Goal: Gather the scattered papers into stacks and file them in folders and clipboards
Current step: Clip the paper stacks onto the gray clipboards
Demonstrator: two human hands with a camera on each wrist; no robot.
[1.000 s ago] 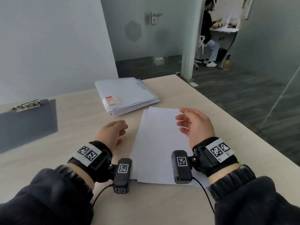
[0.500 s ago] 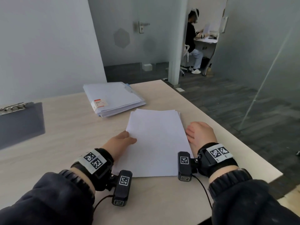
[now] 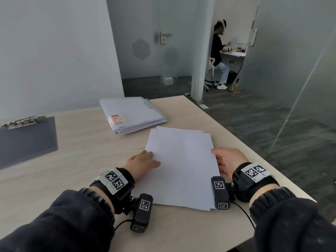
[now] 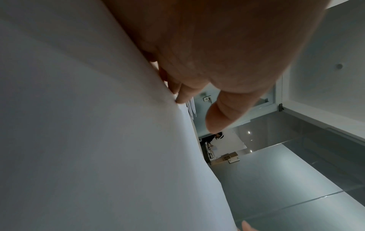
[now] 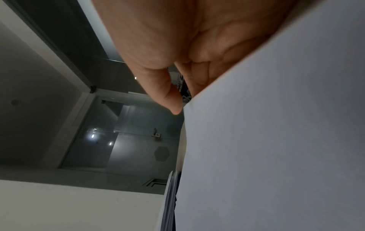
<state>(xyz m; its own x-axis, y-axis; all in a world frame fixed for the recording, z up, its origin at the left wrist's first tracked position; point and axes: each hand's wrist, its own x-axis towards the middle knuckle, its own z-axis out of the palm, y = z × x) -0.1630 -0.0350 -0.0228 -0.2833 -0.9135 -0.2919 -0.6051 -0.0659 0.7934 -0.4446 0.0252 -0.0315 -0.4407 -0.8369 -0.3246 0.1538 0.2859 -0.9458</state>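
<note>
Both hands are flanking the paper stack (image 3: 180, 166): left hand (image 3: 141, 163) pressing its left long edge, right hand (image 3: 228, 160) its right, fingers fairly straight and gripping nothing. Stack is lying on the surface (image 3: 87, 160), long axis running away from the person, sheets fanning at the far end. Filled folder (image 3: 132, 113) is sitting just beyond; clipboard (image 3: 27, 139) well left, nearer the left hand.
</note>
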